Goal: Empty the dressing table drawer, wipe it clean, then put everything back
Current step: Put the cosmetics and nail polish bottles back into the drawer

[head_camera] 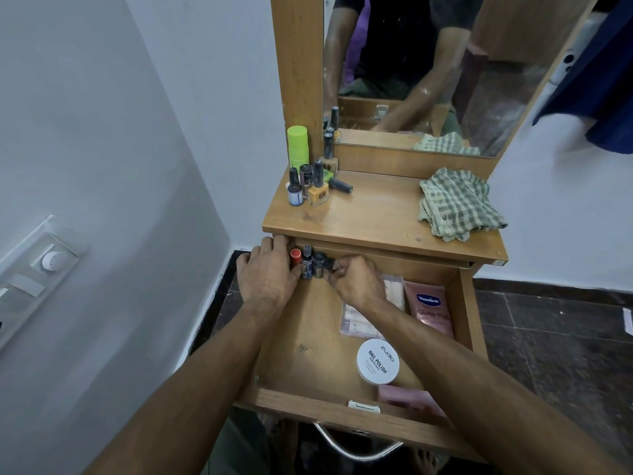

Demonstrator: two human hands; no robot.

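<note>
- Our fingers [334, 269] on the right hand [356, 286] curl in a pinch around a small dark-capped nail polish bottle [327, 264] at the back left of the open wooden drawer [308, 341].
- Our left hand [267, 272] grips a cluster of little nail polish bottles [310, 265], one with an orange-red cap, fingers wrapped along their left side, fingertips up near the tabletop edge.
- The two hands sit just beside each other, the bottles between them.
- Further right in the drawer lie a pink Vaseline tube [430, 311], a clear flat packet [359, 323], and a round white Zudio nail polish remover tub [377, 361].
- On the wooden dressing table top [376, 214] stand more nail polish bottles [310, 186] and a lime-green cylinder [297, 147] at the left; a green checked cloth [459, 204] lies crumpled at the right.
- The mirror [445, 73] reflects our arms.
</note>
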